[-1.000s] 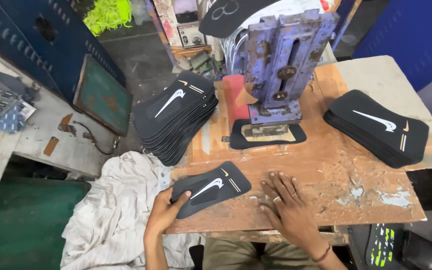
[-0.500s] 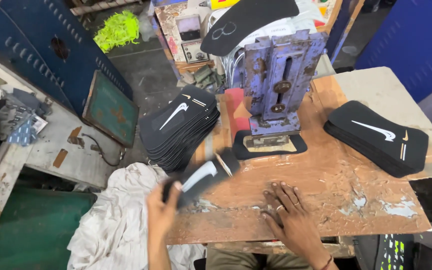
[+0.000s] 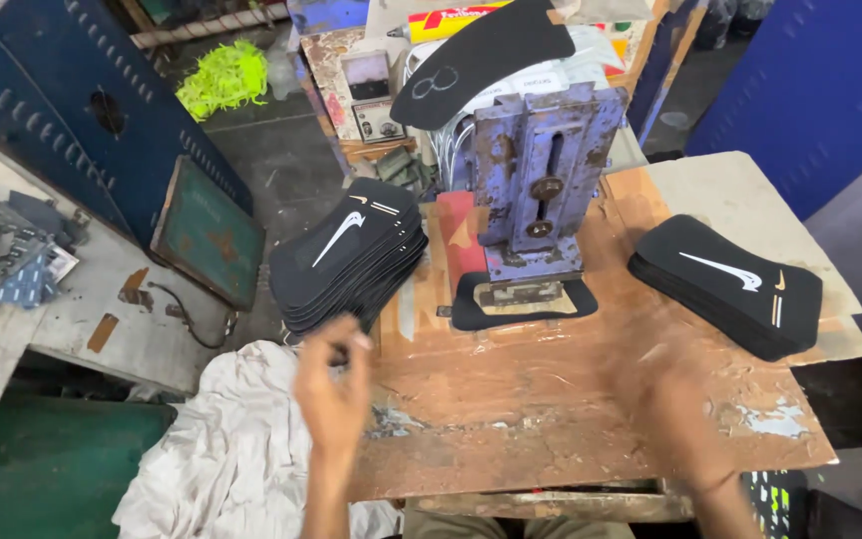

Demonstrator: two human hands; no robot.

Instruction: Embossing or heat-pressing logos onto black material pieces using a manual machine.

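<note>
The left hand (image 3: 334,384) is raised at the left edge of the workbench (image 3: 551,419), fingers curled narrow; whether anything is pinched cannot be told because of blur. A second ago a black cut piece was pressed flat under this hand near the front edge; half a second ago it was lifted; now it is gone from the bench front, so it has most likely been put onto the left stack (image 3: 351,255), which sits just beyond the fingertips at the left edge. The right hand (image 3: 675,414), earlier laid flat on the wood, is now lifted and heavily blurred over the front right part; its state cannot be told. One black piece (image 3: 466,304) lies under the blue press (image 3: 541,185) at the back middle. A second stack (image 3: 730,284) rests near the right edge. A white cloth (image 3: 221,449) hangs below the left edge.
</note>
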